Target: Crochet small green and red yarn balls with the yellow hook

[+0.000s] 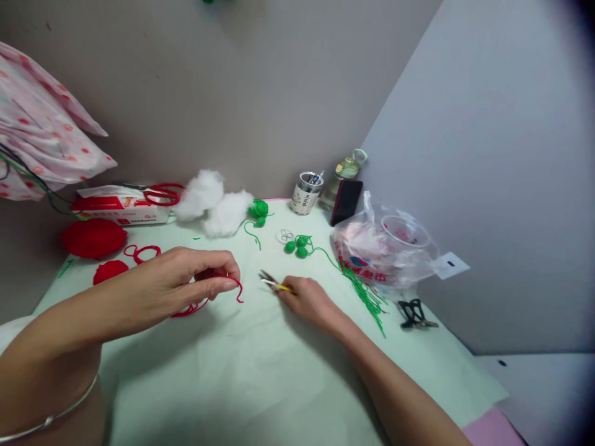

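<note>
While the left hand (186, 272) is pinching red yarn (240, 288) in its fingers (223, 285) above the counter (232, 384), the right hand (307, 298) is gripping small scissors (270, 282) nearby. Keeping yarn taut, fingertips clear of blades, is likely serving best.

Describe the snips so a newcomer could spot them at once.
On the pale green table, near the picture's middle, find the right hand. The snips jut from it, pointing leftward, across from the left hand with its red yarn. Their yellow part sets them apart from the red-handled scissors on the box.
</note>
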`<act>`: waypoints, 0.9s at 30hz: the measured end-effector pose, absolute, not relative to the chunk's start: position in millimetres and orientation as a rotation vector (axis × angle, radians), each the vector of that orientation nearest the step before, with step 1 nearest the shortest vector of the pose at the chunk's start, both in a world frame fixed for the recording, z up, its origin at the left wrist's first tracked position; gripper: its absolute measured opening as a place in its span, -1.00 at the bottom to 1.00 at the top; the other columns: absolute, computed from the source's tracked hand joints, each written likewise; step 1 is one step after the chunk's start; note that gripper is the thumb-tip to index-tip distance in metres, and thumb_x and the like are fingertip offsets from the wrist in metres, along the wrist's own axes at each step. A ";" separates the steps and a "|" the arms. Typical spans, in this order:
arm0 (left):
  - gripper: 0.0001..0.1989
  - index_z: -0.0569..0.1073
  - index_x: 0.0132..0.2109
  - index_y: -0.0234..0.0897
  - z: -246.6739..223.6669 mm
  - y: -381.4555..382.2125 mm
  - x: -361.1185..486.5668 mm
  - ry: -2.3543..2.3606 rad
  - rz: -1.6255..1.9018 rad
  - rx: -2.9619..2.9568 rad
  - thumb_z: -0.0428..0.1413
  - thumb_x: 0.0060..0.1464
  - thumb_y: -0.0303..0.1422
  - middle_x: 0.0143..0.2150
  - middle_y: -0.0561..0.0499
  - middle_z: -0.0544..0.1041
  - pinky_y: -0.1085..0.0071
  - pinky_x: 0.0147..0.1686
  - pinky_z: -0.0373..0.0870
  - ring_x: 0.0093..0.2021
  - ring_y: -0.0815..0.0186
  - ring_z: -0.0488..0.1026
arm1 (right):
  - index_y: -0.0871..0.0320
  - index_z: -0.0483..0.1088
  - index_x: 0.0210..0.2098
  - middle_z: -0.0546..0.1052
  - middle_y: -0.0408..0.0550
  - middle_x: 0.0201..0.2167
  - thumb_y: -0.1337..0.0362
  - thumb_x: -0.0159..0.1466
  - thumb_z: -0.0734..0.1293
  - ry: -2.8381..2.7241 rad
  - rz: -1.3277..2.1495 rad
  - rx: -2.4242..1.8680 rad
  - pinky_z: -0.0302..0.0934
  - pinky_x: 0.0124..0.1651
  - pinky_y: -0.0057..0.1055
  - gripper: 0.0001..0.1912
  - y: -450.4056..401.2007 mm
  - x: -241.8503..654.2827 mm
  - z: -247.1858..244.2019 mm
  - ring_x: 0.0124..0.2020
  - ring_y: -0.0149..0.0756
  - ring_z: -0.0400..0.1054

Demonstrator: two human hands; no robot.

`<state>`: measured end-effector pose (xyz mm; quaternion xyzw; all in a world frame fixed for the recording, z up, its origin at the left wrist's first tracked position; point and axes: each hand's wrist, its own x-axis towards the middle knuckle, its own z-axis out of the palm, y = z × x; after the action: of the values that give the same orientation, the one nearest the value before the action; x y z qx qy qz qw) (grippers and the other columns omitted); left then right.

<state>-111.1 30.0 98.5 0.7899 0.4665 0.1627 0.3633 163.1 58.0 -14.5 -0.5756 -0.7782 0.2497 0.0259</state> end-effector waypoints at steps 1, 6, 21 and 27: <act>-0.65 0.58 -0.21 -0.15 98.9 29.8 -111.8 1.195 0.392 2.009 0.04 0.34 -0.05 -0.49 0.09 0.49 0.51 -0.52 0.28 -0.51 0.36 0.40 | 0.14 0.58 -0.19 0.66 0.05 -0.30 0.21 0.40 0.30 -2.376 0.706 -1.864 0.04 -0.31 -0.41 -0.78 63.5 179.6 -14.2 -0.31 -0.23 0.47; -0.64 0.53 -0.25 -0.16 97.8 32.5 -111.1 1.186 0.349 1.909 0.04 0.33 -0.02 -0.46 0.10 0.45 0.51 -0.55 0.24 -0.53 0.38 0.35 | 0.22 0.57 -0.19 0.66 0.20 -0.28 0.21 0.41 0.23 -2.155 0.433 -2.182 0.06 -0.32 -0.35 -0.70 63.7 275.4 -3.0 -0.29 -0.07 0.50; -0.73 0.53 -0.24 -0.16 82.2 30.9 -64.0 1.074 0.632 1.884 0.06 0.37 -0.16 -0.36 0.14 0.46 0.46 -0.33 0.24 -0.35 0.38 0.33 | 0.09 0.59 -0.02 0.59 -0.08 -0.38 0.07 0.34 0.35 -1.940 0.967 -1.562 0.13 -0.37 -0.41 -0.67 45.6 218.4 24.7 -0.43 -0.32 0.33; -0.75 0.53 -0.27 -0.18 76.4 36.9 -61.3 1.095 0.756 1.853 0.08 0.36 -0.21 -0.39 0.15 0.43 0.45 -0.32 0.24 -0.37 0.39 0.32 | 0.15 0.59 -0.29 0.51 -0.21 -0.57 0.04 0.17 0.52 -1.310 1.834 -1.081 -0.22 -0.57 -0.45 -0.70 27.4 163.7 10.6 -0.64 -0.54 -0.07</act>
<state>-61.3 36.9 76.4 0.7384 0.4361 0.3010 0.4171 163.7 27.4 10.6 -0.4105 -0.4974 0.6961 0.3155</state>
